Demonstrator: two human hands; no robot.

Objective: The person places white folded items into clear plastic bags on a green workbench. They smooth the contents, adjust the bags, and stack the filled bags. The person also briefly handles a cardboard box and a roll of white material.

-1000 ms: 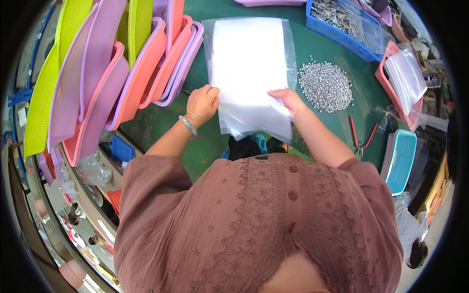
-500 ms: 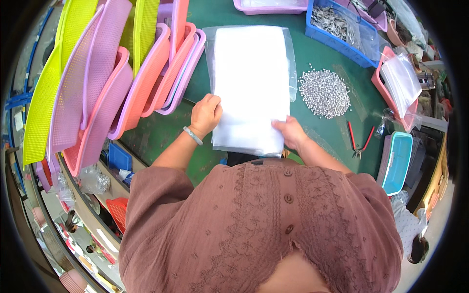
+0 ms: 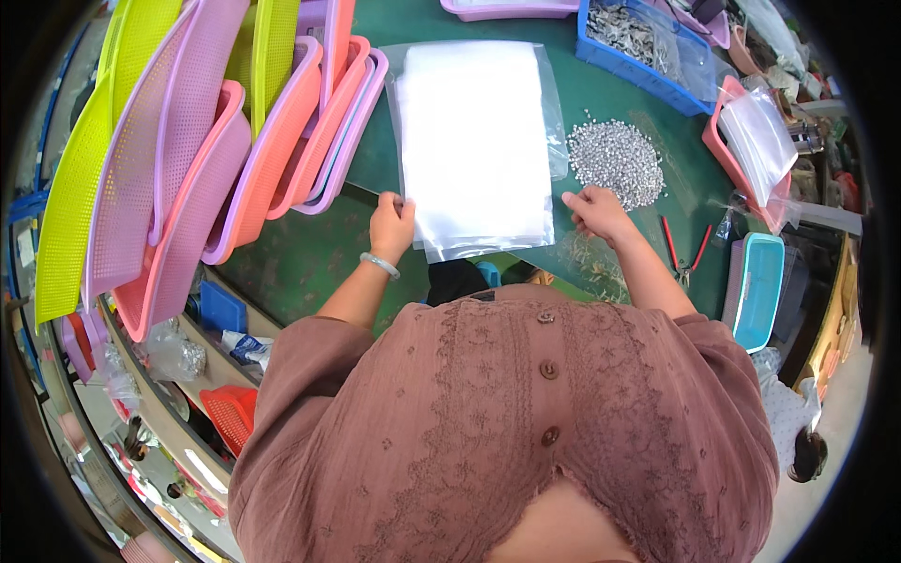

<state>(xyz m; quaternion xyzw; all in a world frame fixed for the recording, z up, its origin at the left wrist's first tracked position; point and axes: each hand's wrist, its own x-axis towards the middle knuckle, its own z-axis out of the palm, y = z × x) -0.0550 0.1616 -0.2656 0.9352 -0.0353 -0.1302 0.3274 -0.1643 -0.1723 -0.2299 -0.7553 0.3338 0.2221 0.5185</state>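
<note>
A stack of clear plastic bags, bright white in the glare, lies in front of me on the green table. Its near edge is uneven, with the sheets fanned slightly out of line. At the near left edge, my left hand is closed with thumb and fingers on the bags. My right hand is off the stack, just right of its near right edge, fingers loosely curled and apart with nothing visible in them. A pile of small silvery metal pieces lies beyond the right hand.
Purple, pink and green perforated baskets lean at the left. Red-handled pliers lie on the right, near a turquoise tray. Farther back are a blue crate of metal parts and a pink basket holding more clear bags.
My right hand has let go of the stack's near right corner and moved off to the right. The bags' near edge sits farther from me and looks more uneven. My left hand stays at the left edge.
</note>
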